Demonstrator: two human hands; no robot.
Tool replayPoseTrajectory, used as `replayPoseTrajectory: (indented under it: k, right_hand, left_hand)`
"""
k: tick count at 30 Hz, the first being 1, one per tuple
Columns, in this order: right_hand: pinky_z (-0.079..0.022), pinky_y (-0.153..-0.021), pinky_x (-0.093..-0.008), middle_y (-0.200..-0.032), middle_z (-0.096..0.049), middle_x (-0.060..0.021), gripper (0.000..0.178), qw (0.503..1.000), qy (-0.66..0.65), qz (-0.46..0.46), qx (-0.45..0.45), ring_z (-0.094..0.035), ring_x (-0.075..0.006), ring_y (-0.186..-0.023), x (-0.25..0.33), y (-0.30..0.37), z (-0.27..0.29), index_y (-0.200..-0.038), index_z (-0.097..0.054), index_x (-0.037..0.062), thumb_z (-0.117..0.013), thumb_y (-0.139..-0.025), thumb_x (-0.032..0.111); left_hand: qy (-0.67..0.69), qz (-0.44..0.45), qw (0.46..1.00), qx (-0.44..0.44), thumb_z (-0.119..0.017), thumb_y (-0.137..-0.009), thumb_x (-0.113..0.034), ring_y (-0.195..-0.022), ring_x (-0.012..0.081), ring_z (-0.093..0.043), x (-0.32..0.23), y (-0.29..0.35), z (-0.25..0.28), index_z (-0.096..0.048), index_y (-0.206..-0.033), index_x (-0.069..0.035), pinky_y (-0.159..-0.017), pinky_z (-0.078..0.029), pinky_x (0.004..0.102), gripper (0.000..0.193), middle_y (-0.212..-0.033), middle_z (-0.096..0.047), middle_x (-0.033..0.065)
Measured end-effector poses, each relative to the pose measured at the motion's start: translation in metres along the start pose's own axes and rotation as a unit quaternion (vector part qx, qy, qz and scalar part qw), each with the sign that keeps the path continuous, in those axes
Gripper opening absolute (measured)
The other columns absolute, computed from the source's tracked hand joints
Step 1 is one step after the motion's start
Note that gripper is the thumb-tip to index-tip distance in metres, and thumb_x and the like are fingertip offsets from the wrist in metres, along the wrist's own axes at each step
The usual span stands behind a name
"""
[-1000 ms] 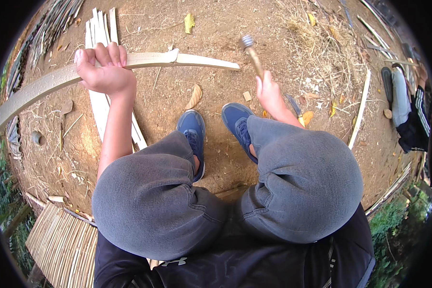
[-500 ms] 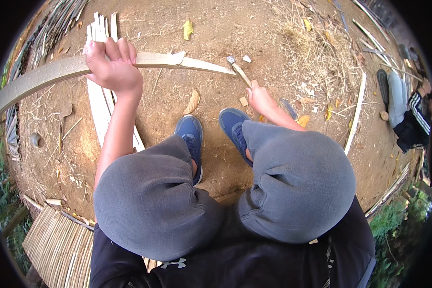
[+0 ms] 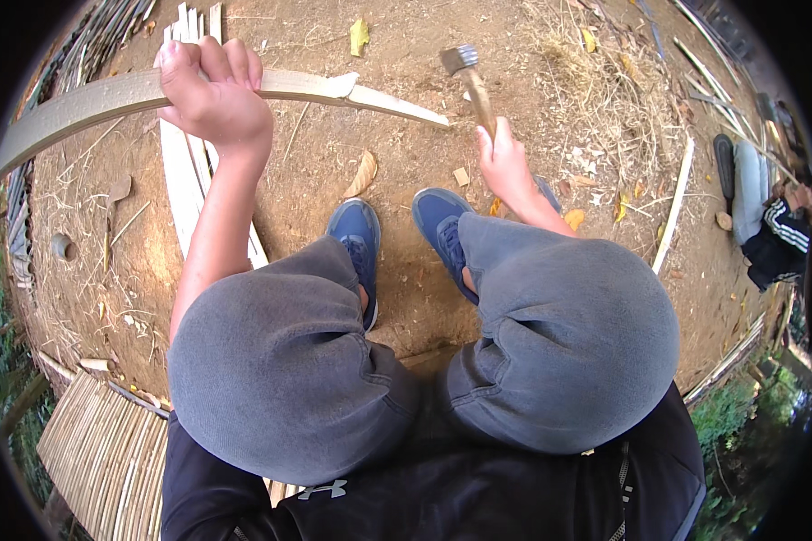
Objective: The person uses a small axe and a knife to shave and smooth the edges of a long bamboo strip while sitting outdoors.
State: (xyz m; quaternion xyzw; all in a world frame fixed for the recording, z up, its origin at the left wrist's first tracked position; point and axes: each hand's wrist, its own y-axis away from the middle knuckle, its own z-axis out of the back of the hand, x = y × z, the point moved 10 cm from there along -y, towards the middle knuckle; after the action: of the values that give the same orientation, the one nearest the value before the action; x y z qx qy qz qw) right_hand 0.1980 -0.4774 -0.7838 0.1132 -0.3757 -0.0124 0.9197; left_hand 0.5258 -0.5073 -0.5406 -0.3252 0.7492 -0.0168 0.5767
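Observation:
My left hand (image 3: 215,95) is closed round a long pale strip of split bamboo or wood (image 3: 90,101), which curves in from the left edge. Past my fist the strip runs right, with a pale raised sliver (image 3: 343,86) on it, and its thin tip (image 3: 438,118) ends short of my right hand. The fingers of my right hand (image 3: 505,167) wrap the wooden handle of a hammer (image 3: 481,101). Its metal head (image 3: 460,59) is up, beyond the strip's tip and not touching it.
Several pale slats (image 3: 182,180) lie under my left forearm. A trowel-like tool (image 3: 115,198) and a small round cup-like object (image 3: 62,245) lie farther left. Dry straw (image 3: 595,90) covers ground at the right, near a long stick (image 3: 675,206). Another person (image 3: 776,230) sits at the far right.
The hammer has swung up and right, away from the strip's tip where its head was. My left hand and the strip have shifted slightly away from me.

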Motion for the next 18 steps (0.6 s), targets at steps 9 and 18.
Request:
replayPoseTrajectory:
  k: [9, 18]
  right_hand:
    - [-0.053, -0.06, -0.0555, -0.074, -0.066, -0.0273, 0.03, 0.997, 0.044, -0.029, 0.056, -0.066, -0.0493, -0.07, -0.022, -0.009, -0.01, -0.11, -0.046, -0.0014, -0.046, -0.103, 0.028]
    - [-0.054, -0.059, -0.0539, -0.075, -0.067, -0.0266, 0.026, 0.985, 0.14, -0.025, 0.096, -0.066, -0.0496, -0.068, -0.057, -0.012, -0.03, -0.111, -0.047, -0.002, -0.047, -0.103, 0.023]
  left_hand:
    - [0.004, 0.008, 1.0, 0.0, -0.038, -0.099, -0.03, -0.046, 0.0116, -0.025, 0.007, -0.002, -0.003, -0.025, -0.068, -0.015, -0.044, -0.026, 0.0284, 0.037, -0.054, -0.021, -0.0009]
    - [0.028, 0.007, 0.999, 0.028, -0.038, -0.099, -0.03, -0.046, 0.0117, -0.024, 0.015, -0.003, -0.015, -0.026, -0.069, -0.015, -0.043, -0.026, 0.0284, 0.035, -0.054, -0.021, -0.0005]
